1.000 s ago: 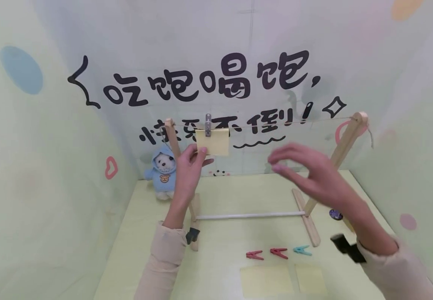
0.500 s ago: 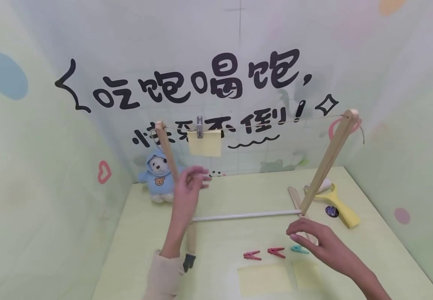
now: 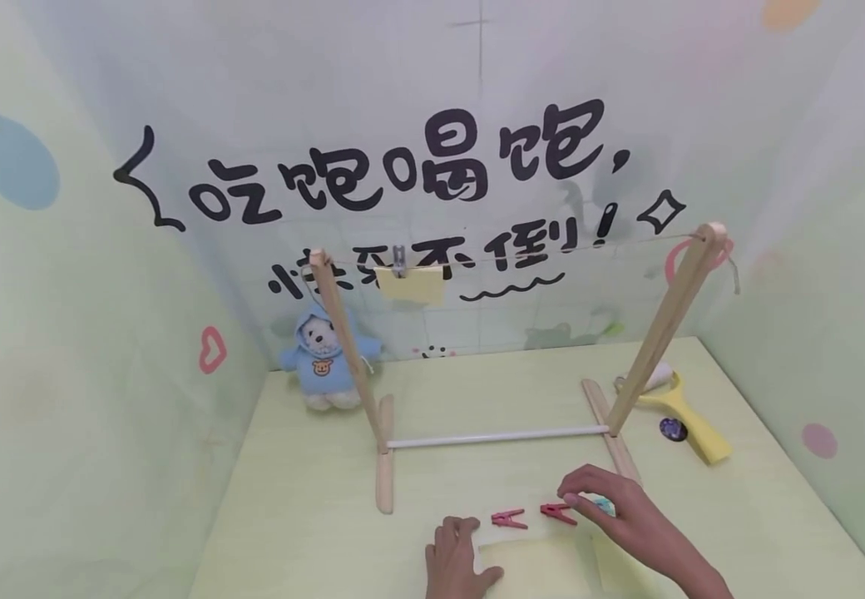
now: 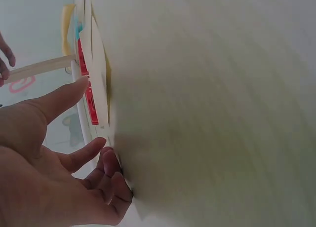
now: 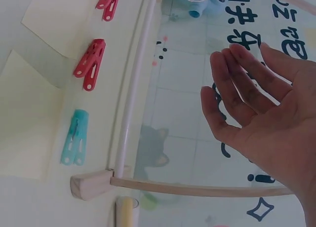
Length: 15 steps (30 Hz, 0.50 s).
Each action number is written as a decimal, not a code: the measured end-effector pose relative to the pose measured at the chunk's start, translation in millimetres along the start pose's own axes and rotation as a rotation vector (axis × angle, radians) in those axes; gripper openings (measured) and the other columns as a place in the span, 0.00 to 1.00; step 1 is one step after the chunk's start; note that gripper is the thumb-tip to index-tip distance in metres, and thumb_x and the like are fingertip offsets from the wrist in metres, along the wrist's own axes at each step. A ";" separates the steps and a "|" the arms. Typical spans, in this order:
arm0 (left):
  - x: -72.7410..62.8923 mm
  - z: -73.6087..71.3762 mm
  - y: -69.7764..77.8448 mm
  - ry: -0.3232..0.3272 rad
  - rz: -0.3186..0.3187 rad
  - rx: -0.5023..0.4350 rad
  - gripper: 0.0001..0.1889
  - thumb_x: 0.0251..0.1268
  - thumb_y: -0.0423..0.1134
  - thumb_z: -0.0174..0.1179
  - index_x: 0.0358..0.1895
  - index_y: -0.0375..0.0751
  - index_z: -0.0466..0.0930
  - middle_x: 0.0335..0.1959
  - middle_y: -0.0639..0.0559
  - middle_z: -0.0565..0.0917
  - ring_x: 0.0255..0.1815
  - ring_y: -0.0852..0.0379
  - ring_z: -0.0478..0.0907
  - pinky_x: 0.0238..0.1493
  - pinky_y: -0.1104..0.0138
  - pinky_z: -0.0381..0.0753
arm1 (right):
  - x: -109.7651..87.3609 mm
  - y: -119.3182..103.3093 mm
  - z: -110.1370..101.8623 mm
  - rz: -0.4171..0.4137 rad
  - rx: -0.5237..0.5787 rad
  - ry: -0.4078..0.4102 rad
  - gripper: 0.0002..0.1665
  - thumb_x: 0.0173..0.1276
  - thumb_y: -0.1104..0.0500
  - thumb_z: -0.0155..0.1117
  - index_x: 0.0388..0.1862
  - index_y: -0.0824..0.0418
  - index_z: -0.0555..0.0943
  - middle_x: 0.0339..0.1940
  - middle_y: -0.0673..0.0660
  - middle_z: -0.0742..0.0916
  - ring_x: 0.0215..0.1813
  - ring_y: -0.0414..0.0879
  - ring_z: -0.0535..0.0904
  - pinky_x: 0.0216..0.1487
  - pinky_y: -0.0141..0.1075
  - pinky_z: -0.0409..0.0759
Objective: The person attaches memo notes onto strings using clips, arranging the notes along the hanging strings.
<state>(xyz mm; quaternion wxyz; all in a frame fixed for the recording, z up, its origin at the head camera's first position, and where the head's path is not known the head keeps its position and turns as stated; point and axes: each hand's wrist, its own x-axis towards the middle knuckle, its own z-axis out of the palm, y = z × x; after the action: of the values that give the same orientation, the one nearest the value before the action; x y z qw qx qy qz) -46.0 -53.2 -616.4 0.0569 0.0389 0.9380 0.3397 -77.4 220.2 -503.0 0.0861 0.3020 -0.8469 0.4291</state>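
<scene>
My left hand (image 3: 458, 561) is low over the table at the left edge of a pale yellow sheet of paper (image 3: 537, 570). Its thumb stands apart from its fingers, and nothing is between them; in the left wrist view the fingertips are at the tabletop. My right hand (image 3: 627, 516), holding nothing, hovers with loosely bent fingers above a teal clothespin (image 5: 75, 138), partly hiding it from the head camera. Two red clothespins (image 3: 508, 519) lie to its left. A second yellow paper (image 3: 615, 574) sits under my right wrist. A grey clip (image 3: 399, 261) holds a yellow note (image 3: 413, 288) on the string.
A wooden frame with two slanted posts (image 3: 664, 333) carries the string, and a white rod (image 3: 496, 437) joins its feet. Behind the left post sits a plush toy in blue (image 3: 323, 366). Right of the frame lie a yellow-handled roller (image 3: 702, 433) and a dark round object (image 3: 673, 429).
My left hand has let go of the hanging note and come down to the papers on the table. My right hand has dropped from near the string to above the clothespins.
</scene>
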 end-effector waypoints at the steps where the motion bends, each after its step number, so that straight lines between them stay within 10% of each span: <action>1: -1.3 3.0 0.5 0.007 -0.005 -0.006 0.34 0.52 0.47 0.86 0.59 0.42 0.79 0.53 0.49 0.74 0.49 0.44 0.72 0.45 0.54 0.71 | -1.0 0.9 1.9 0.004 0.011 -0.007 0.21 0.75 0.71 0.71 0.49 0.41 0.88 0.46 0.39 0.90 0.50 0.35 0.86 0.51 0.26 0.82; 15: -10.2 11.9 -12.1 0.059 0.079 0.038 0.36 0.41 0.47 0.90 0.55 0.52 0.79 0.57 0.51 0.70 0.48 0.55 0.65 0.47 0.61 0.65 | 7.1 27.3 37.5 0.052 -0.065 0.007 0.10 0.76 0.67 0.72 0.41 0.51 0.88 0.42 0.48 0.89 0.45 0.36 0.85 0.42 0.37 0.86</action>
<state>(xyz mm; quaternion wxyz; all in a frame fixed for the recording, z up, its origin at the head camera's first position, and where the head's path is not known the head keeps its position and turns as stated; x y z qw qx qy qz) -34.7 -56.1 -632.4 0.0152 0.0670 0.9432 0.3250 -94.8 200.2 -541.6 0.0876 0.2753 -0.8677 0.4045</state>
